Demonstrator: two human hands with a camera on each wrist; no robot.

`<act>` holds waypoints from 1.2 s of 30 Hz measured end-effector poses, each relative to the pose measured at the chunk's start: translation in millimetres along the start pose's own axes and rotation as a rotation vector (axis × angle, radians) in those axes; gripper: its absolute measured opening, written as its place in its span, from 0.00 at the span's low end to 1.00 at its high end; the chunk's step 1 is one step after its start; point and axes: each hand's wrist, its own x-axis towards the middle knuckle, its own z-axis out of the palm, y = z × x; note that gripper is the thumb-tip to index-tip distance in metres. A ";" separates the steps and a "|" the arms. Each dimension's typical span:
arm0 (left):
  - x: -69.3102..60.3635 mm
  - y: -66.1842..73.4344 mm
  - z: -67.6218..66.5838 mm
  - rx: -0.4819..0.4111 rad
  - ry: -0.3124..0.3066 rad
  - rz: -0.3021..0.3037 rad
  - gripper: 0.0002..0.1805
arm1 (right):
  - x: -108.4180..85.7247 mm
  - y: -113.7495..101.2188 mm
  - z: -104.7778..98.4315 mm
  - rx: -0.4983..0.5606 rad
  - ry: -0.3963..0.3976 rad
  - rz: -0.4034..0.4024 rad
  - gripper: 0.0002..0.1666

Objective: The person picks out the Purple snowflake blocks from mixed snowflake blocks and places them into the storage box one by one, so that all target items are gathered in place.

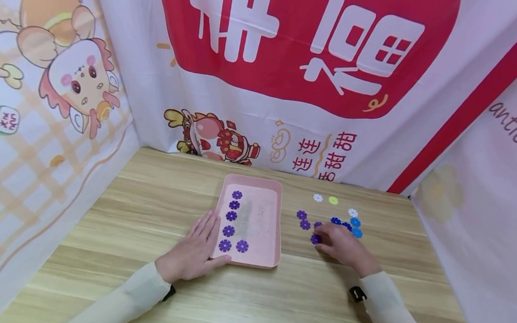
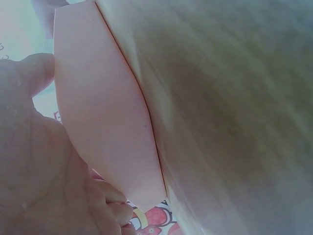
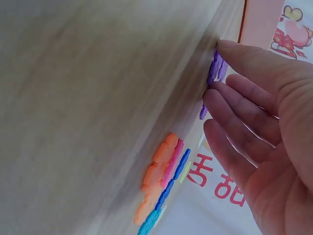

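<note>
A pink tray [image 1: 252,265] lies in the middle of the table, with several purple snowflake discs [image 1: 228,231] in a line along its left side and one more at the near end. My left hand [image 1: 193,251] rests against the tray's left side, its fingers fairly straight and the thumb at the near rim. To the right of the tray, my right hand [image 1: 344,246] has thumb and fingertips on either side of a purple disc [image 3: 213,67], pinching it at the table surface. More purple discs [image 1: 301,215] lie just beyond those fingers.
Beyond the right hand lie white [image 1: 317,197], yellow [image 1: 333,200], dark blue [image 1: 336,220] and light blue discs [image 1: 357,232]. Orange discs [image 3: 159,164] and a pink disc [image 3: 172,164] show only in the right wrist view. Printed cloth [image 1: 244,96] hangs behind the wooden table [image 1: 250,304].
</note>
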 end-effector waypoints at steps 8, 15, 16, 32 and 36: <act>-2.2 -0.1 -0.3 0.009 0.000 -0.004 0.57 | 8.7 -1.9 -1.5 -0.047 -0.036 -0.028 0.17; -2.5 -0.4 0.9 -0.003 -0.019 -0.016 0.57 | 16.3 -1.2 -5.1 -0.002 -0.103 0.000 0.17; -2.3 -0.5 1.1 -0.004 -0.022 -0.017 0.57 | 16.6 -0.7 -5.3 0.007 -0.108 0.005 0.17; 1.8 0.0 -1.3 0.002 -0.039 -0.021 0.57 | 10.6 6.6 -5.5 -0.004 -0.055 0.032 0.16; 1.5 0.1 -1.2 -0.018 -0.032 -0.018 0.57 | 9.9 6.8 -6.5 0.006 -0.033 0.024 0.13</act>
